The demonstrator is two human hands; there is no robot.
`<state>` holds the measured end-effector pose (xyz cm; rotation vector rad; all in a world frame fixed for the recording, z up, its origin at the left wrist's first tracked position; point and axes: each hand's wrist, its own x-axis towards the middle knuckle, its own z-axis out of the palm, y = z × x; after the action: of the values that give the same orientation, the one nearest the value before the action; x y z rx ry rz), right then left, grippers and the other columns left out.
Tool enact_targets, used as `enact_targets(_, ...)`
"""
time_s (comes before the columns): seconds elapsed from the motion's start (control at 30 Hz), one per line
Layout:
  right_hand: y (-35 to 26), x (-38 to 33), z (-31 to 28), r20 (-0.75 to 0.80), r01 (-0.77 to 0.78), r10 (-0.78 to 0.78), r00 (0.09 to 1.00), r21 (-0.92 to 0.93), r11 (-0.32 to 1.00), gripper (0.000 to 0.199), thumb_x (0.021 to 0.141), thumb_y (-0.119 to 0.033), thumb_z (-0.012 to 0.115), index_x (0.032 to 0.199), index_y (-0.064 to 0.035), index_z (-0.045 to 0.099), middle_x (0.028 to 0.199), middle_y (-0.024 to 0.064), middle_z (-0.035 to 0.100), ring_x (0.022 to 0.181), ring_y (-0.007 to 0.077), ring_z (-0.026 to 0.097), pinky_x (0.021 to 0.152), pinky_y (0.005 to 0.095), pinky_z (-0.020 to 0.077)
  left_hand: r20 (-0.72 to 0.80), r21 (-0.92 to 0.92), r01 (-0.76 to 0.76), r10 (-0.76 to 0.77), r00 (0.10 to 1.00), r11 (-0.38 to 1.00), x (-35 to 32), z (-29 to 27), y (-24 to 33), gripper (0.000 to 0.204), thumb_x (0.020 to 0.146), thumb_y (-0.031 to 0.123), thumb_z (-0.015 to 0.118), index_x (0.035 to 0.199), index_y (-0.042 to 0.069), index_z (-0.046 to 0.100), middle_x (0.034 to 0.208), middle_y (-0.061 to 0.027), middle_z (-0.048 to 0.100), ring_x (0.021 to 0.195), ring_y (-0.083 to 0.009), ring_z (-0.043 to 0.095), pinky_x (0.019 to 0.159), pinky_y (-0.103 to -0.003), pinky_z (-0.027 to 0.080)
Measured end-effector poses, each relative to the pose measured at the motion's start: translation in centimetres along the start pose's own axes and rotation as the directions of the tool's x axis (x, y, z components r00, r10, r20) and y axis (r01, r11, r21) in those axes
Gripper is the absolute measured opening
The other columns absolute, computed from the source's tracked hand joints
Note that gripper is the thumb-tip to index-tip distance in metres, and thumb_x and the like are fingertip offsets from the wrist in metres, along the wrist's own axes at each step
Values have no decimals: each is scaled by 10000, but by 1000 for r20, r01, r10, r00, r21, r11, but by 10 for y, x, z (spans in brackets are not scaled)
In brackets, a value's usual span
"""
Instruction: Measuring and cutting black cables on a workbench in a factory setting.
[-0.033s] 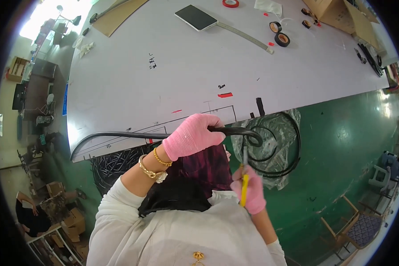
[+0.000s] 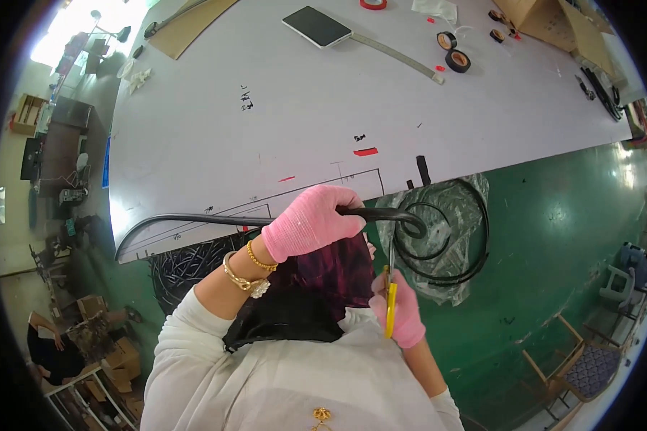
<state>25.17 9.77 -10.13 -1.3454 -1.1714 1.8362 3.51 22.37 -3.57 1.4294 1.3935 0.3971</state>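
Note:
My left hand (image 2: 315, 221), in a pink glove, is closed around a black cable (image 2: 187, 218) at the table's near edge. To the left, the cable lies along the tabletop and bends down at the left corner; to the right, it curls into a hook (image 2: 413, 223) past the edge. My right hand (image 2: 401, 309), also pink-gloved, is closed on yellow-handled scissors (image 2: 392, 305) below that hook. Their blades point upward, apart from my left hand. Whether the blades touch the cable I cannot tell.
Black coils (image 2: 485, 237) lie on clear plastic (image 2: 449, 291) on the green floor at right. A heap of black strips (image 2: 187, 273) sits below the table's left edge. On the white table (image 2: 280, 136) are a phone (image 2: 316, 27), a ruler (image 2: 395, 57), tape rolls (image 2: 457, 61) and a carton (image 2: 546, 29).
My right hand and the scissors have shifted slightly left, and the scissors have turned a little. My left hand keeps its hold on the cable almost unmoved.

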Motion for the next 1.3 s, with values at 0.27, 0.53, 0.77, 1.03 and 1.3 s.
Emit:
enact_targets(0.27, 7, 20, 25, -18, 190, -200, 980, -238, 953, 322, 801, -216, 710, 955, -23, 504, 762, 101, 586, 658, 276, 595, 641, 344, 494, 68, -13, 71, -70, 995, 997, -19, 4, 5, 153, 787, 73, 658, 904, -25, 660, 710, -58, 608, 666, -115, 522, 656, -275, 474)
enact_targets(0.53, 4, 26, 37, -14, 41, -44, 999, -181, 983, 301, 823, -232, 692, 930, -26, 500, 731, 66, 590, 641, 254, 586, 624, 320, 487, 19, -14, 20, -20, 1000, 1000, -24, 7, 2, 156, 785, 82, 663, 898, -25, 653, 713, -71, 606, 664, -131, 538, 659, -284, 483)
enact_targets(0.77, 12, 23, 41, -57, 184, -209, 976, -295, 938, 237, 892, -238, 627, 901, -26, 521, 704, 92, 575, 629, 274, 570, 614, 329, 477, 8, -14, 0, 0, 1000, 1000, -23, 7, 4, 158, 777, 85, 667, 885, -28, 647, 735, -84, 612, 678, -139, 547, 667, -290, 488)
enact_targets(1.03, -18, 13, 43, -120, 60, -97, 988, -280, 958, 243, 899, -235, 629, 841, -17, 539, 647, 138, 546, 566, 305, 529, 567, 349, 454, 110, -80, -91, 100, 989, 993, -17, 2, -14, 253, 783, 69, 628, 1026, -3, 627, 785, -29, 589, 662, -115, 510, 646, -272, 475)
enact_targets(1.3, -15, 0, 42, -115, -143, 147, 982, 42, 989, 129, 877, -150, 622, 838, -62, 537, 604, -11, 482, 476, 66, 428, 430, 241, 345, 576, -373, 185, 70, 815, 909, -6, -13, 13, 437, 765, 0, 453, 1180, 30, 586, 999, -8, 615, 617, -51, 453, 525, -205, 386)
